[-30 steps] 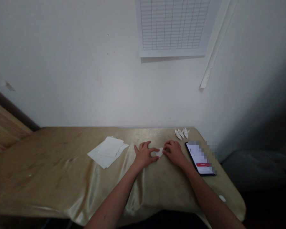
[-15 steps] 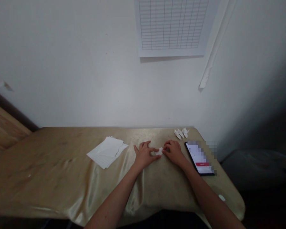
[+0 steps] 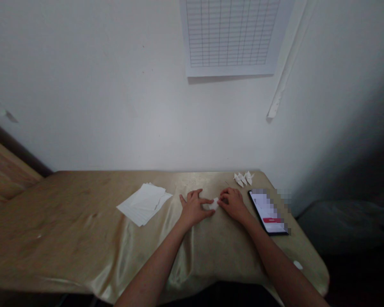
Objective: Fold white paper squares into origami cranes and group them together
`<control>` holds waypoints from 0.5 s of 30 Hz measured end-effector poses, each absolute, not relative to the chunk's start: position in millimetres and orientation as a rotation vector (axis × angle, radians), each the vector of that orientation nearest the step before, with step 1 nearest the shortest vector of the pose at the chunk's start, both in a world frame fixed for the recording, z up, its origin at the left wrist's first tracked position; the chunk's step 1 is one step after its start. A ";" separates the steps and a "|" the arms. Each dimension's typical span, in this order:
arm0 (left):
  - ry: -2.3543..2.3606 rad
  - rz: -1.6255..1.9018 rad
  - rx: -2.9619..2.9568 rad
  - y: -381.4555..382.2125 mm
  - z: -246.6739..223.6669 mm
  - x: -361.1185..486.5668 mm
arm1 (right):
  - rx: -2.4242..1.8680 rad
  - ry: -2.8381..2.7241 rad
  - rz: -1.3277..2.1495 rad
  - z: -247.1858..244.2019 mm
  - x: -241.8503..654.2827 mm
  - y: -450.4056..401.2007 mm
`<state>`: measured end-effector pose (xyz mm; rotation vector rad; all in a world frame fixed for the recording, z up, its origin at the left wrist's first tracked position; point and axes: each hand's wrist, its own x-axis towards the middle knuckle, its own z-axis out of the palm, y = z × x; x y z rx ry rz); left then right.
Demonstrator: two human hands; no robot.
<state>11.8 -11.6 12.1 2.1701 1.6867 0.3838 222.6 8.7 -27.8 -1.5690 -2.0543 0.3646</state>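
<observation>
A small piece of folded white paper point(image 3: 214, 204) lies on the cloth-covered table between my two hands. My left hand point(image 3: 193, 208) holds its left side between thumb and forefinger, while the other fingers fan out over the cloth. At the paper's right edge, the fingertips of my right hand point(image 3: 233, 204) are closed together in a pinch. The fingers cover part of the paper, so its full shape is hidden. Beyond my right hand stand several small white folded-paper figures point(image 3: 243, 179) that look like cranes.
To the left lies a loose stack of white paper sheets point(image 3: 142, 204). A phone point(image 3: 267, 213) with a lit screen rests at the right, near a small white object point(image 3: 297, 265). The wall behind bears a printed grid sheet point(image 3: 230, 38). The satiny tablecloth point(image 3: 67, 230) is creased at the front.
Almost nothing differs. My left thumb has shifted very slightly at the folded paper; both hands stay in the same place.
</observation>
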 end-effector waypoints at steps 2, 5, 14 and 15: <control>1.683 0.405 2.194 -14.8 11.7 12.9 | -1.551 -2.058 0.374 -27.6 223.8 7.9; 1.666 0.472 2.258 -20.2 11.7 15.6 | -1.524 -2.067 0.398 -25.9 226.8 6.6; 1.626 0.530 2.290 -21.7 20.0 13.3 | -1.502 -2.070 0.436 -23.5 231.6 8.6; 1.613 0.525 2.291 -20.6 19.9 12.5 | -1.505 -2.071 0.436 -23.3 231.3 8.6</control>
